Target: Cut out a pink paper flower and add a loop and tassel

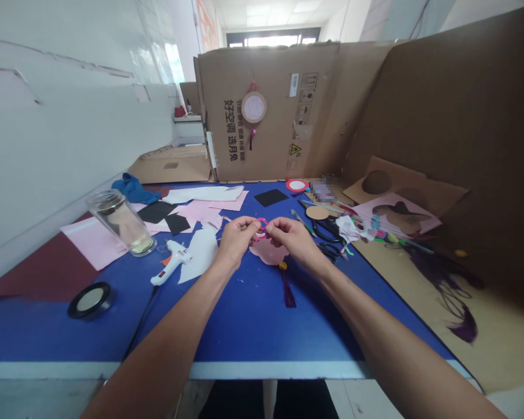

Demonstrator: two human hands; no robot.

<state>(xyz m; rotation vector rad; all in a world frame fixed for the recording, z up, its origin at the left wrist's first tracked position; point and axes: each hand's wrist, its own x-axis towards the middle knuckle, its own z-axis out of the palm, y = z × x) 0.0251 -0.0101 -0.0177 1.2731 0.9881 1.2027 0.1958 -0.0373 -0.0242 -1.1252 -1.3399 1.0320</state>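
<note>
Over the middle of the blue table, my left hand [241, 237] and my right hand [293, 237] meet fingertip to fingertip. Both pinch a thin looped pink-red cord [261, 235], part of it hidden by the fingers. Just below lies a pink scalloped paper piece [268, 254]. A dark purple tassel [289, 295] with a yellow bead [283, 266] rests at its lower right edge; whether they are joined I cannot tell. To the left, a white glue gun [174, 261] lies beside a white paper piece [201, 253].
A glass jar [122, 224] and a black round tin [91, 299] stand at left. Pink and black sheets [157, 211] lie behind. Scissors [329, 251], pens and scraps crowd the right. Cardboard walls [279, 110] enclose the back and right; a round ornament [254, 108] hangs there.
</note>
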